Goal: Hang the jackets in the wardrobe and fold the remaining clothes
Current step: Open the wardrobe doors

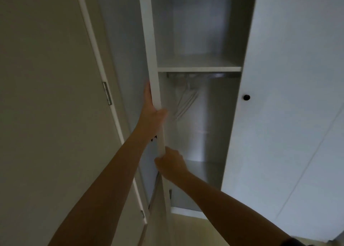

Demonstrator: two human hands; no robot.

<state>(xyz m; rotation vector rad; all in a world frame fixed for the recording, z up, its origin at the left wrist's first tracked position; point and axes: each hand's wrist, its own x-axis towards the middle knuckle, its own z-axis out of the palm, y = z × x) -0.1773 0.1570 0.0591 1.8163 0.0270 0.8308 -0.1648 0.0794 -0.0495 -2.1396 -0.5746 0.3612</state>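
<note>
Both the left hand (151, 108) and right hand (171, 163) clasp the wardrobe door (149, 31).

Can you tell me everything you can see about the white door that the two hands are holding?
The wardrobe door is tall, thin and white, smooth like painted board. It stands upright and open, turned so we see mostly its narrow edge, with its shadowed grey face to the left. The left hand grips the edge higher up, thumb wrapped round it. The right hand grips it lower down. No knob shows on it. Its top runs out of the picture.
</note>
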